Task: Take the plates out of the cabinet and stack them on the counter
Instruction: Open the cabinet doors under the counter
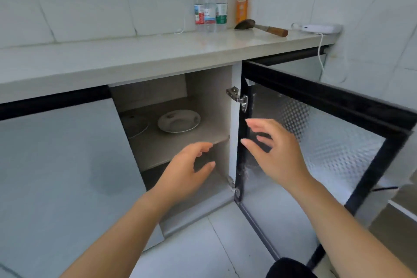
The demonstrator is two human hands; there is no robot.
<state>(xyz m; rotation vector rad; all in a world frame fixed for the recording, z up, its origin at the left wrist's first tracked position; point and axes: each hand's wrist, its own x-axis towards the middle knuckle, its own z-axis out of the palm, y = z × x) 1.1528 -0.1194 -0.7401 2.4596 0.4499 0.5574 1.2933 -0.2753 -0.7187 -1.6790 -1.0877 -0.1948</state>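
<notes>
Both hands, left hand (187, 169) and right hand (274, 153), are empty and spread at the open cabinet (209, 88), so next I'd say reach in for the plate (179, 121) on the shelf (158, 144).

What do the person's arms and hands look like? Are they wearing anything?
Both arms are bare, with no sleeves in sight. The left hand and right hand wear no gloves, and I see no rings, watch or bracelet. The fingernails look short and plain.
</notes>
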